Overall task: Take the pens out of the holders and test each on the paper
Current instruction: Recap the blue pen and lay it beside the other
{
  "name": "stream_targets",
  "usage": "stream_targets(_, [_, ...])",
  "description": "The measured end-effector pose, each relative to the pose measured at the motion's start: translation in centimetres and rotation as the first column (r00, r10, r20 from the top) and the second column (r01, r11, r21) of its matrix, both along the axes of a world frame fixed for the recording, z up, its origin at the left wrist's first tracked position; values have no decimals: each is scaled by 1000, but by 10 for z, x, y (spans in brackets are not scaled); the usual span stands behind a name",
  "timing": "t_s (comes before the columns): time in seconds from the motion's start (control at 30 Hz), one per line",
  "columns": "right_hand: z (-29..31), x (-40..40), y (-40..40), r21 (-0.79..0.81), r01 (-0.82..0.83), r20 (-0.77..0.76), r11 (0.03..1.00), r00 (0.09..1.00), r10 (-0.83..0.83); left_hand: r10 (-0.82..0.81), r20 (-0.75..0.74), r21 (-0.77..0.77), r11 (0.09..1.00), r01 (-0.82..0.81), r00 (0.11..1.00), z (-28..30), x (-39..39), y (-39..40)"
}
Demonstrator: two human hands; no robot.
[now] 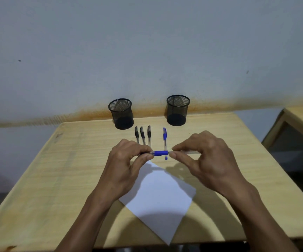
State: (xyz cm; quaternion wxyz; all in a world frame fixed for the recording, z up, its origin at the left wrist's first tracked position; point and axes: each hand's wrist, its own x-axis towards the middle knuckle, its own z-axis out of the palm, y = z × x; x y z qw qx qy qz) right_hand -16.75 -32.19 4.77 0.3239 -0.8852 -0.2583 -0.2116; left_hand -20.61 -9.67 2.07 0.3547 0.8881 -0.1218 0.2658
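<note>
Left hand (127, 164) and right hand (207, 160) raised together over the far corner of the paper (160, 199), level with each other. Blue pen (160, 153) held crosswise between them, clear of the desk (74, 171). Left thumb and forefinger pinched on the pen's left end, just left of the blue grip; remaining left fingers curled under. Right thumb and forefinger pinched on the clear barrel just right of the blue grip, barrel running on rightward behind the right fingers; other right fingers bent loosely.

Beyond the left hand: three black pens (142, 135) laid side by side, caps pointing away, lower ends hidden behind the left knuckles. Beyond the gap between the hands: second blue pen (164, 136), capped end away, crossing behind the held pen, its near tip showing just below it.

Farther out, past the black pens: left holder (121, 113), black mesh, upright, no pens showing inside. Past the right thumb side and farther out: right holder (177, 110), same kind, upright, likewise showing none. Both at the far edge of the desk, against the wall (147, 51).

Paper below and between the wrists, turned cornerwise, near corner at the desk's near edge; any marks on it too faint to tell.
</note>
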Motion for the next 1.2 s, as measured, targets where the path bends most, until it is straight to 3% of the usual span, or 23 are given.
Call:
stream_targets(0.1, [-4,5,4,-101,24,67,995,998,-17,-7,6,13,1000,7,1000,1,11,-5])
stream_targets(0.2, [-18,12,6,-140,50,33,989,998,-46,-18,-1,19,1000,18,1000,-1,22,-10])
stream_targets(0.33, [-36,27,10,17,81,-146,997,986,-77,30,-41,-33,999,-32,999,-9,38,-11])
stream_targets(0.43, [-44,47,21,139,269,-310,953,926,-217,130,-110,-81,987,-139,985,-19,49,-5])
stream_targets(0.57, [-54,78,43,30,463,-447,886,799,-403,227,-201,-102,963,-251,953,-32,55,5])
stream_targets(0.83, [-75,105,70,-217,538,-346,814,737,-580,291,-311,-95,938,-334,905,-50,52,22])
stream_targets(0.97, [-73,99,72,-183,517,-369,836,752,-546,308,-326,-87,932,-353,894,-53,56,23])
stream_targets(1.07, [-67,95,74,-190,471,-386,862,771,-506,369,-363,-6,918,-398,856,-54,67,21])
stream_targets(1.2, [-59,100,79,-317,364,-424,876,772,-474,507,-430,261,862,-435,747,-49,94,18])
